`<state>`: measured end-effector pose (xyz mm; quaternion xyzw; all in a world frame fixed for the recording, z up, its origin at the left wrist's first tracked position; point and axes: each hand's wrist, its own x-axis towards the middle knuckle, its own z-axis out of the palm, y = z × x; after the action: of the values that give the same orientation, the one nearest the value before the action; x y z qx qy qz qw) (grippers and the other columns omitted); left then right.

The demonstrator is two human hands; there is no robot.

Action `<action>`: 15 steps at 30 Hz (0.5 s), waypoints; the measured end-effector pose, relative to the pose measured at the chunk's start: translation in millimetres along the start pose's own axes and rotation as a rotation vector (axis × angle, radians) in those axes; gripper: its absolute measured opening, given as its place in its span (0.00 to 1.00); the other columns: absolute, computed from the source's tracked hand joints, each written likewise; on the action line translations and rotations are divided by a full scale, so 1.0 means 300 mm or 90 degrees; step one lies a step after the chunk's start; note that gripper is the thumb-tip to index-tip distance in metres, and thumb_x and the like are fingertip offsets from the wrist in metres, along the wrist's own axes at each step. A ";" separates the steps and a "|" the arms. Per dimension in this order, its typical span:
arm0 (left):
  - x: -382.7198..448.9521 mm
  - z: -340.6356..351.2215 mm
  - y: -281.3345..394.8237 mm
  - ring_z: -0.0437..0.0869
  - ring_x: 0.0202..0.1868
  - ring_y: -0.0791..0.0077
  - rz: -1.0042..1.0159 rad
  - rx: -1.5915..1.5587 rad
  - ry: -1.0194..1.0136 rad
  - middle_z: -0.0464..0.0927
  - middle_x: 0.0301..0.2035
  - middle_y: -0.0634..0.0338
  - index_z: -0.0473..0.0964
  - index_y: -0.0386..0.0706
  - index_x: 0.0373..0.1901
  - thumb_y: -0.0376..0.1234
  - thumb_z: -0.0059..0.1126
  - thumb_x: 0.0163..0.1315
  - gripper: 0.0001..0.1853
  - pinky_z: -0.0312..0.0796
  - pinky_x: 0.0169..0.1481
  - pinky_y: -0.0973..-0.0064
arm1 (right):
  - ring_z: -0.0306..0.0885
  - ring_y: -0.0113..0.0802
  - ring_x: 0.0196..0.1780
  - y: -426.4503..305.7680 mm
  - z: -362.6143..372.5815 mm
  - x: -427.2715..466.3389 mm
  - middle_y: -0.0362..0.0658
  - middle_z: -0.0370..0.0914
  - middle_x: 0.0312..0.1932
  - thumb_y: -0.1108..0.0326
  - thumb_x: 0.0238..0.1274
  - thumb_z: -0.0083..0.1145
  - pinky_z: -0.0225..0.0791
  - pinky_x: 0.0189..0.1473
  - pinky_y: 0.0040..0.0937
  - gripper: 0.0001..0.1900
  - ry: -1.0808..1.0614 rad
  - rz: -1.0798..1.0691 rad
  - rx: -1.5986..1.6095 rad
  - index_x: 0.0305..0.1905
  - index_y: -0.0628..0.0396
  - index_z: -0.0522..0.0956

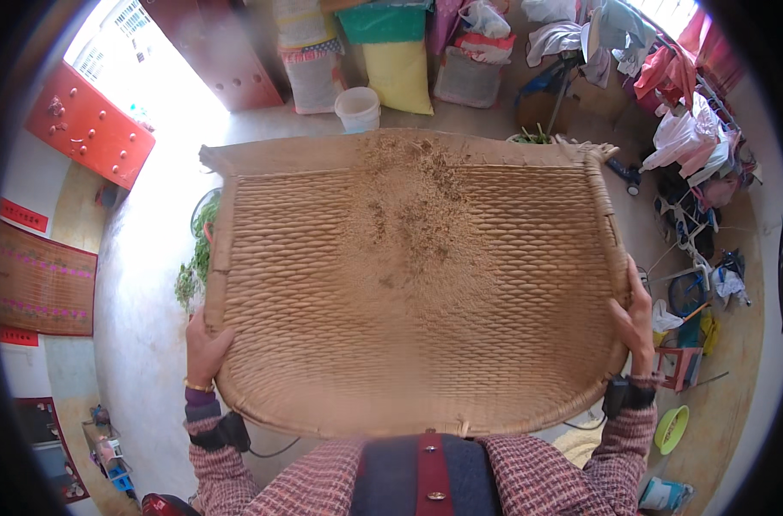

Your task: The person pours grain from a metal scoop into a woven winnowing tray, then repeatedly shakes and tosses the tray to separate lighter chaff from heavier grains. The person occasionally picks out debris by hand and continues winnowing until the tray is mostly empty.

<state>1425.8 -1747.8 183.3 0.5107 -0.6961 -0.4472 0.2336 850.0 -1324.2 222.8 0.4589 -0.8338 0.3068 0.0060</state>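
Observation:
A wide woven winnowing basket, with a flat board along its far edge, spans the middle of the view in front of my body. My left hand grips its left rim, thumb on the inner side. On the opposite rim, my right hand holds on with the thumb inside and the fingers outside. A heap of small pale grains or seeds mixed with darker chaff lies spread from the basket's centre up onto the far board. The near part of the basket looks blurred.
Full sacks and a white bucket stand beyond the basket. Green leafy plants lie at its left. Clothes hang on a rack at the upper right; a red stool and a green basin are at the right.

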 end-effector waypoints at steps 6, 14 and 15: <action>0.167 0.184 -0.208 0.86 0.38 0.54 0.103 0.161 -0.070 0.84 0.35 0.45 0.78 0.31 0.43 0.30 0.62 0.49 0.19 0.76 0.46 0.62 | 0.82 0.60 0.45 0.110 0.236 0.004 0.64 0.81 0.42 0.72 0.49 0.56 0.75 0.50 0.46 0.43 -0.061 0.139 -0.067 0.77 0.48 0.61; 0.090 0.090 -0.047 0.86 0.38 0.53 0.160 0.177 -0.075 0.84 0.36 0.45 0.77 0.31 0.43 0.28 0.62 0.49 0.18 0.77 0.46 0.62 | 0.84 0.44 0.54 0.057 0.098 -0.073 0.61 0.81 0.52 0.73 0.49 0.56 0.73 0.60 0.37 0.42 -0.077 0.121 0.032 0.76 0.58 0.61; 0.069 0.066 0.008 0.86 0.38 0.54 0.113 0.130 -0.057 0.84 0.37 0.46 0.77 0.32 0.44 0.27 0.62 0.49 0.18 0.77 0.46 0.63 | 0.83 0.42 0.55 0.023 0.052 -0.068 0.60 0.81 0.54 0.74 0.50 0.55 0.72 0.61 0.36 0.42 -0.061 0.166 0.056 0.76 0.59 0.61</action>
<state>1401.4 -1759.1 173.0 0.4476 -0.7903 -0.3741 0.1876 860.7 -1314.0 200.7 0.3604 -0.8716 0.3188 -0.0938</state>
